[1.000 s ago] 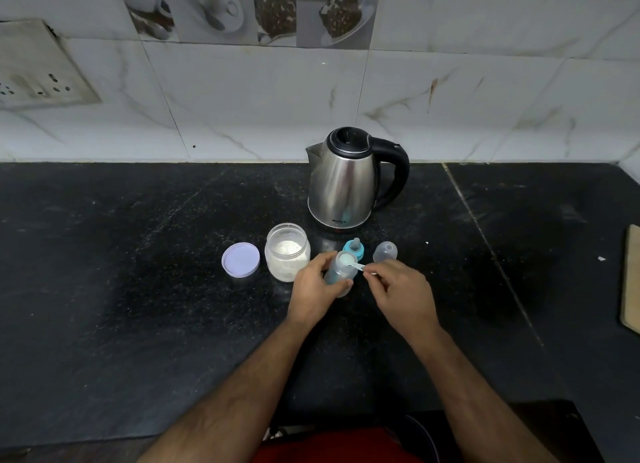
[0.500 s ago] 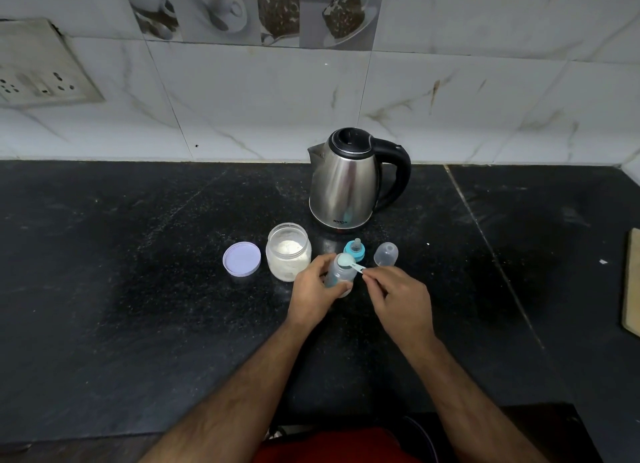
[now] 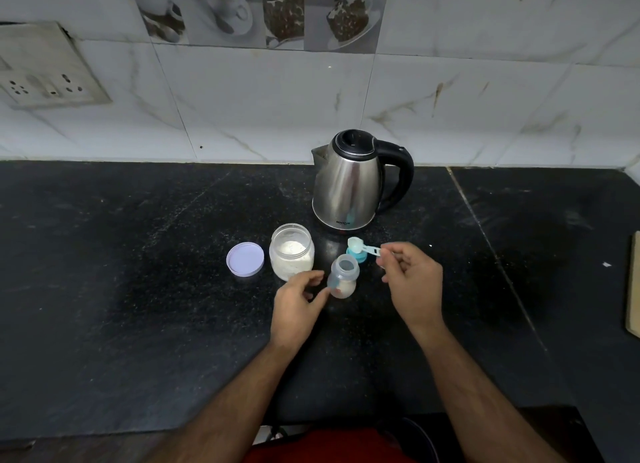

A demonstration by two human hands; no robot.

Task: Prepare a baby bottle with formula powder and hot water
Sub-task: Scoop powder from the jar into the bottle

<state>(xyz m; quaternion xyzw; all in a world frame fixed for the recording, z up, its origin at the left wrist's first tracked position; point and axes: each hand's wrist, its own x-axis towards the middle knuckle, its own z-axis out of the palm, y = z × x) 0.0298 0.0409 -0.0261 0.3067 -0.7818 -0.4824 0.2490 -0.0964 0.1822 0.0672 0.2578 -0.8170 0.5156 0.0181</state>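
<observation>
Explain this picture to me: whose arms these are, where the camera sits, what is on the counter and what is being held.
There is no machine here. A person wears a camera on the head, so it looks forward and down at their own arms. On the black counter stand a steel kettle, an open jar of white powder, its lid lying beside it, and a small open baby bottle with some powder at the bottom. The right hand pinches a small scoop by its handle, above a blue bottle ring. The left hand is open beside the bottle, perhaps just touching it.
</observation>
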